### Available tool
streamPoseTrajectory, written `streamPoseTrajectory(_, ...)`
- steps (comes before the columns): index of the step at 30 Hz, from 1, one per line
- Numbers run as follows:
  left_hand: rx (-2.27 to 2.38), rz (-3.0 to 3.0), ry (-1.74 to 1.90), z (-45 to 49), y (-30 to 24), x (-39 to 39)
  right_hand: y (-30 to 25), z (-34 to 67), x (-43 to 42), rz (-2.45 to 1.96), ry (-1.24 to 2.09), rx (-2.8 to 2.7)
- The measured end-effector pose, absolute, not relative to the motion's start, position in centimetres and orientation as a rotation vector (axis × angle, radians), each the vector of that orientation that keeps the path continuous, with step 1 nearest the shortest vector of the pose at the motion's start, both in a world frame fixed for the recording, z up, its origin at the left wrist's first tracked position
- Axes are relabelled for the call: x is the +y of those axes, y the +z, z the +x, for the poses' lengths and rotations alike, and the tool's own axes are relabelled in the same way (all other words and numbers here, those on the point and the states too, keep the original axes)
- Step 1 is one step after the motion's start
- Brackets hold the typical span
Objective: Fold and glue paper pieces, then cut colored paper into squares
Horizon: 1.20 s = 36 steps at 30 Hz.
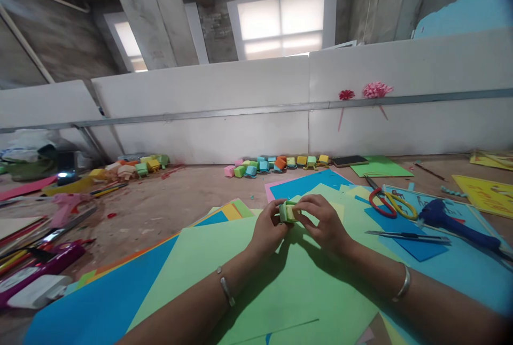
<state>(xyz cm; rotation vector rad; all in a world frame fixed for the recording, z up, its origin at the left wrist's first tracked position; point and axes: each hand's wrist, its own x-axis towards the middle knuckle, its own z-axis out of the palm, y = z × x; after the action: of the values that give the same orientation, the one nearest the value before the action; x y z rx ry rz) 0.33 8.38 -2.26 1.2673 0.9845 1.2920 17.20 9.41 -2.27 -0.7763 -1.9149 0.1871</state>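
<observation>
Between my two hands, above the light green paper (224,270), is a small folded paper piece (287,211), pale green with a yellowish part. My left hand (269,230) grips its left side, thumb and fingers closed round it. From the right, the fingertips of my right hand (324,222) pinch the yellowish part. The fingers hide some of the piece, so its full shape does not show.
Small folded paper models (280,163) line the white partition's foot. Scissors (387,203), a utility knife (409,237) and a blue glue gun (457,225) lie right. At left are a pink glue gun (66,209) and a purple device (44,273). A phone (350,161) lies behind.
</observation>
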Motion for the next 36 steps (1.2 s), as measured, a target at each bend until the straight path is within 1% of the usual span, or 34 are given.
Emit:
streamPoseTrajectory(5,0.961,1.214,1.243,0.3,-2.2,7.9,-2.2,17.0,9.3,-0.796,0.186,-1.927)
streamPoseTrajectory(11,1.046,1.189,1.276,0.3,-2.6,8.3,-2.2,17.2,9.2,-0.904,0.339,-1.823)
streamPoseTrajectory(18,1.023,1.375,1.316,0.2,-2.6,8.2,-2.5,16.6,9.0,-1.005,0.569,-1.799)
streamPoseTrajectory(22,1.017,1.498,1.280,0.1,-2.4,8.2,-2.4,16.2,8.5,-1.038,0.624,-1.793)
streamPoseTrajectory(30,1.036,1.561,1.188,-0.5,-2.8,8.7,-2.3,16.1,8.3,-1.039,0.591,-1.812)
streamPoseTrajectory(36,1.094,1.515,1.200,-0.3,-2.7,8.2,-2.5,16.3,8.2,-0.946,0.281,-1.907)
